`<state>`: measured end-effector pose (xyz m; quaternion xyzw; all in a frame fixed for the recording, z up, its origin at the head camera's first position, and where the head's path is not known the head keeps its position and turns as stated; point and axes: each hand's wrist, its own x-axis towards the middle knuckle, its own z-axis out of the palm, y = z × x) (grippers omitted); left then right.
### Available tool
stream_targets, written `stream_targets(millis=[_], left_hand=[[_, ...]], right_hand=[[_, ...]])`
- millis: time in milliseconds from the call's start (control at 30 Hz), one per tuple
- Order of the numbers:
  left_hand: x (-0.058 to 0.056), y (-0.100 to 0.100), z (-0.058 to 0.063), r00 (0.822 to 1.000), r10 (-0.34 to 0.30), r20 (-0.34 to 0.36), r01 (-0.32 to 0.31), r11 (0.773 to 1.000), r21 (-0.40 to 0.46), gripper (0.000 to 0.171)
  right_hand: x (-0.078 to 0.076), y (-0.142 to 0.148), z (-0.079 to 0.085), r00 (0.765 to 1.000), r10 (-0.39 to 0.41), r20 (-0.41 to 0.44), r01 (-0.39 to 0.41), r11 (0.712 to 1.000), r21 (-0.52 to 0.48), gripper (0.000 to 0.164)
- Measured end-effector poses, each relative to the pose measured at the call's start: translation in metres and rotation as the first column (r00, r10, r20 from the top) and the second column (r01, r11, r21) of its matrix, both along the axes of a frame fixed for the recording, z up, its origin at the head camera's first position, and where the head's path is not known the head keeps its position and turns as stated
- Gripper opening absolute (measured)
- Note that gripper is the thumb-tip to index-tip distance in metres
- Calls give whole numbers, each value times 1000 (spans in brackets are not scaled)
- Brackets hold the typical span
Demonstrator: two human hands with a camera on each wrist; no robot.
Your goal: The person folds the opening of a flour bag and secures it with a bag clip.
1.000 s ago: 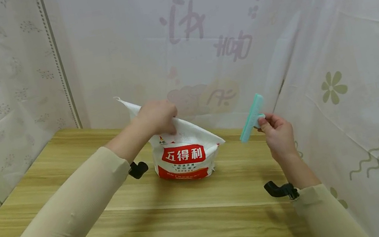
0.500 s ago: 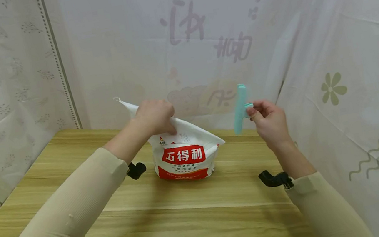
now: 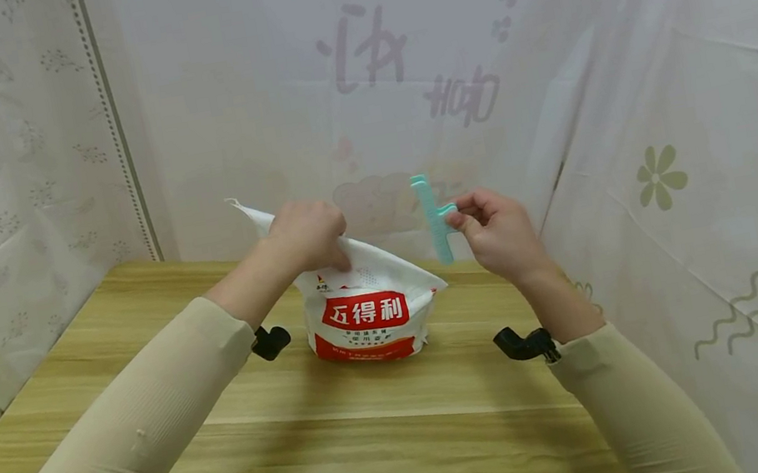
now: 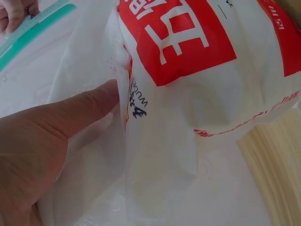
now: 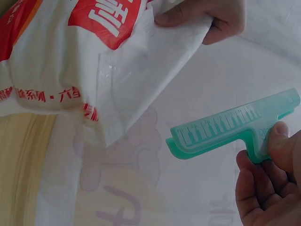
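Note:
A white flour bag [image 3: 367, 310] with red printed labels stands on the wooden table, its upper part gathered flat and slanting. My left hand [image 3: 310, 236] grips the bag's top edge, the thumb on the near face and the other fingers behind, hidden by the bag. To the right of the bag, in the air, my right hand [image 3: 500, 232] pinches a mint-green bag clip [image 3: 436, 222] by its handle tabs. In the right wrist view the clip [image 5: 225, 123] shows its long ridged bar, pointing toward the bag, with thumb and fingers on the tabs.
The wooden table [image 3: 358, 460] reaches back to a pale patterned curtain [image 3: 250, 107] that hangs behind and on both sides. A black wrist mount [image 3: 526, 344] sits on my right wrist, another [image 3: 271, 342] on my left.
My right hand has moved left with the bag clip, bringing it closer to the bag and turning it more upright. The left hand and the bag stay nearly where they were.

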<state>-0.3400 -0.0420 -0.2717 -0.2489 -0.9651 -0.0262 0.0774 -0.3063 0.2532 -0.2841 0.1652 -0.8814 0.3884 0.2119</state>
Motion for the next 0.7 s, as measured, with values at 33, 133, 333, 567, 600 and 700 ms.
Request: stream_targets(millis=[33, 133, 333, 567, 600, 700], left_hand=[[0, 0, 0, 1000, 0, 1, 0, 1000, 1, 29], [0, 0, 0, 1000, -1, -2, 1, 1000, 4, 30], [0, -1, -2, 1000, -6, 3, 6, 1000, 7, 31], [-1, -1, -1, 1000, -9, 20, 8, 1000, 15, 32], [-1, -1, -1, 1000, -9, 23, 9, 1000, 16, 32], [-3, -2, -1, 1000, -16, 27, 15, 1000, 12, 31]], right_hand=[[-1, -3, 0, 1000, 9, -9, -9, 1000, 12, 18], [-1, -11, -1, 999, 36, -35, -34, 998, 50, 14], [-2, -24, -3, 997, 79, 21, -81, 987, 138, 7], [-6, -35, -8, 993, 102, 61, -114, 966, 230, 6], [-7, -36, -9, 993, 102, 65, -115, 963, 244, 5], [-8, -41, -10, 992, 106, 75, -123, 951, 283, 4]])
